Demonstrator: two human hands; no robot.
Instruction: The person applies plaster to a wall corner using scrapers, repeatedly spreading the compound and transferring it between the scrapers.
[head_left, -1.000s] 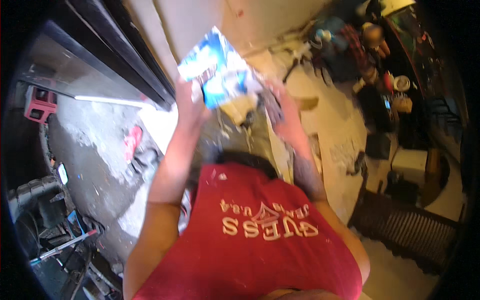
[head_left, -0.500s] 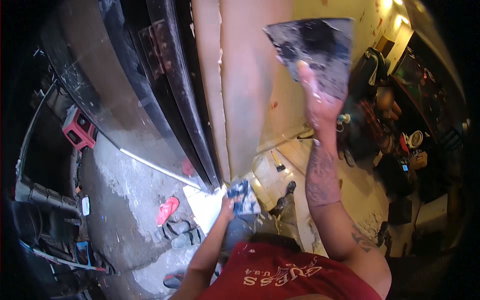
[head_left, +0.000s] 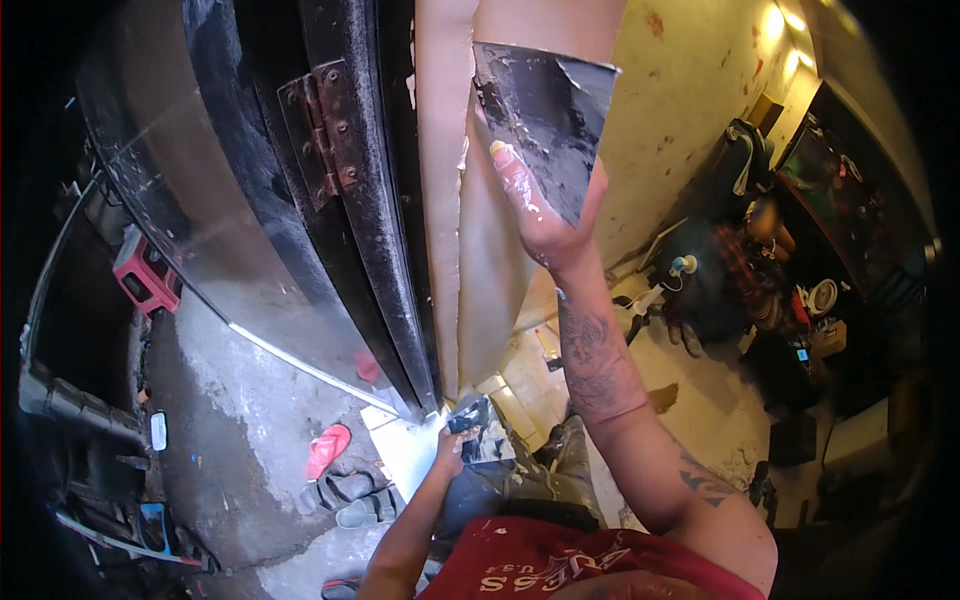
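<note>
Raised high in front of me, my right hand (head_left: 548, 225) is closed on a wide flat putty knife (head_left: 550, 110), its thumb on the smeared blade. The blade's far edge is at or close to the beige wall corner (head_left: 500, 240); whether it touches, I cannot tell. White filler speckles the thumb and wrist. Low down near my legs, my left hand (head_left: 455, 450) grips a second flat filling blade (head_left: 488, 432), which carries patches of white and dark paste. Its handle is hidden by my fingers.
Left of the wall runs a black metal door frame with a rusty hinge (head_left: 325, 135). Sandals (head_left: 326, 450) and a red stool (head_left: 147, 270) are on the grey floor. At right, a person (head_left: 750, 245) sits near a fan-like white object (head_left: 822, 296) and boxes.
My right hand has moved left with the putty knife, from over the yellow wall to the beige corner. My left hand stays low with its blade. The view has shifted slightly.
</note>
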